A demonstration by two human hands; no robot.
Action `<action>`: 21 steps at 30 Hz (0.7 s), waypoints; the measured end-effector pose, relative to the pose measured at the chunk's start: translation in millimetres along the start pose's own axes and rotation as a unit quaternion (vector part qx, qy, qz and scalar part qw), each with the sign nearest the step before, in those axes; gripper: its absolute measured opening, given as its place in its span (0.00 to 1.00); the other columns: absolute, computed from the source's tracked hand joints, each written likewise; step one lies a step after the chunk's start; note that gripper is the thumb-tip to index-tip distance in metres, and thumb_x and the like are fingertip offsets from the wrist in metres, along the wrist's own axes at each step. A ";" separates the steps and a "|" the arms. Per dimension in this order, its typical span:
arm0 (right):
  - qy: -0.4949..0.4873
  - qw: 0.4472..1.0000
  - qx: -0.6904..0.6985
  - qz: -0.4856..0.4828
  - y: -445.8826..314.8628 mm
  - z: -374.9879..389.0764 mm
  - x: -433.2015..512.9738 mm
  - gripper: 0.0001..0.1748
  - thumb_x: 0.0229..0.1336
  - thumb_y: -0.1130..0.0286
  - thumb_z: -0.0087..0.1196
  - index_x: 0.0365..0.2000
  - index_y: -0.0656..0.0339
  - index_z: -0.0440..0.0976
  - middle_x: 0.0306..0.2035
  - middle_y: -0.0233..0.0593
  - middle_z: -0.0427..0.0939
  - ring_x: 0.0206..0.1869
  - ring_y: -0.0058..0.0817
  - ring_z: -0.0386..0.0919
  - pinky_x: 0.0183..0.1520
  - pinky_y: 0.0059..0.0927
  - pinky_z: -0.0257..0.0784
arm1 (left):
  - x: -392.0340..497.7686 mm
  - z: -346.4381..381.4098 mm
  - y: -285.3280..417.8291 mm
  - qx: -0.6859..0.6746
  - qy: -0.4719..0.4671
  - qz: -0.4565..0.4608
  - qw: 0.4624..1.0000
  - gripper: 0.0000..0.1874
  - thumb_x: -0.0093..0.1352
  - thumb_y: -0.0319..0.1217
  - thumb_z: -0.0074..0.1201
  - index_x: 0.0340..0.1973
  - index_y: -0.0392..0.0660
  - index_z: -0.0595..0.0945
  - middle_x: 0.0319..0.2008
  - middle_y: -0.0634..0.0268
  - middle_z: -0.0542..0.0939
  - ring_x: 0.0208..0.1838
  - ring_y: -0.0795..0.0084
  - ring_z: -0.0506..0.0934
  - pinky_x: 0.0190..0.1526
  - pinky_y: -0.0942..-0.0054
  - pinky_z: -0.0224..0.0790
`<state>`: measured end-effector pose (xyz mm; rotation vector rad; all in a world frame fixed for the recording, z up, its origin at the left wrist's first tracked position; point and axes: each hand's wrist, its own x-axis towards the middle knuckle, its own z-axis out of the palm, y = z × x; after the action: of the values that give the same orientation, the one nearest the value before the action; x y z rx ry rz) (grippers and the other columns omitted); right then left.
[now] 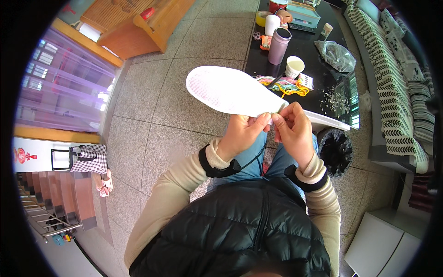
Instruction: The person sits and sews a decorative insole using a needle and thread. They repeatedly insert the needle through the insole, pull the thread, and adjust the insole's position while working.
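Observation:
A white shoe insole [228, 90] with a faint printed grid is held out over the floor, its narrow end between both hands. My left hand [244, 133] pinches the near edge with thumb and fingers. At the narrow end, my right hand [293, 126] has thumb and fingertips closed on the edge, where some green stitching shows; a needle cannot be made out. Just beyond lie skeins of coloured embroidery thread [287, 86] on the black table [311, 100], with a dark pen-like thing [276, 81] across them and a small white card [306, 81] beside them.
A paper cup [295, 67], a pink tumbler [279, 46] and a plastic bag [335, 55] stand or lie on the table, near scattered small pale bits [336, 101]. A black-lined bin [335, 152] is at the right knee. A covered sofa [394, 86] runs along the right.

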<state>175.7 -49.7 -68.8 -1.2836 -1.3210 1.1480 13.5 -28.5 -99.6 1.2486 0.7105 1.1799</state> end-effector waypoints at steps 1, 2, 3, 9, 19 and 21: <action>0.002 1.000 -0.002 0.000 0.6 0.2 -0.2 0.09 0.66 0.78 0.56 0.33 0.65 0.65 0.20 0.31 0.74 0.18 0.13 0.71 0.19 0.19 0.65 | 0.1 0.0 -0.4 -0.002 -0.001 0.003 1.000 0.08 0.75 0.26 0.51 0.46 0.36 0.80 0.35 0.66 0.81 0.32 0.81 0.76 0.34 0.80 0.69; 0.004 1.000 -0.005 -0.001 1.3 0.6 -0.2 0.10 0.66 0.77 0.57 0.33 0.65 0.65 0.20 0.31 0.74 0.18 0.13 0.71 0.19 0.19 0.64 | -0.1 0.1 -1.1 0.001 0.000 0.003 1.000 0.08 0.75 0.26 0.51 0.46 0.36 0.80 0.35 0.66 0.82 0.32 0.81 0.76 0.33 0.80 0.69; 0.007 1.000 -0.010 -0.003 2.2 1.5 -0.4 0.10 0.66 0.77 0.57 0.33 0.64 0.65 0.19 0.30 0.73 0.18 0.13 0.70 0.19 0.19 0.64 | -0.2 -0.6 -1.8 0.005 0.001 0.003 1.000 0.08 0.74 0.25 0.51 0.46 0.36 0.80 0.35 0.66 0.82 0.32 0.82 0.76 0.33 0.80 0.69; 0.026 0.997 -0.064 -0.027 6.4 7.9 2.1 0.11 0.63 0.80 0.57 0.34 0.62 0.64 0.19 0.35 0.72 0.19 0.17 0.71 0.21 0.24 0.64 | -0.2 -5.0 -8.1 0.029 -0.006 -0.001 1.000 0.09 0.75 0.25 0.51 0.48 0.35 0.79 0.35 0.66 0.81 0.32 0.82 0.77 0.33 0.81 0.71; 0.030 0.928 -0.326 -0.178 7.5 8.2 1.7 0.12 0.61 0.77 0.55 0.42 0.58 0.63 0.25 0.47 0.79 0.27 0.50 0.81 0.26 0.44 0.73 | 1.1 -6.4 -9.5 -0.011 -0.019 -0.040 0.999 0.14 0.78 0.34 0.46 0.51 0.36 0.77 0.35 0.65 0.81 0.35 0.79 0.77 0.38 0.78 0.71; 0.036 0.911 -0.369 -0.177 11.0 9.5 0.3 0.12 0.62 0.75 0.55 0.42 0.59 0.63 0.26 0.47 0.79 0.27 0.50 0.81 0.26 0.44 0.73 | 0.8 -7.8 -9.9 -0.023 -0.025 -0.064 0.997 0.15 0.79 0.36 0.45 0.49 0.36 0.78 0.34 0.65 0.80 0.35 0.79 0.76 0.38 0.78 0.71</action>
<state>167.7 -49.4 -80.9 -1.4886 -1.9306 0.3291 9.4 -24.2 -110.7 1.1726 0.7116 1.0515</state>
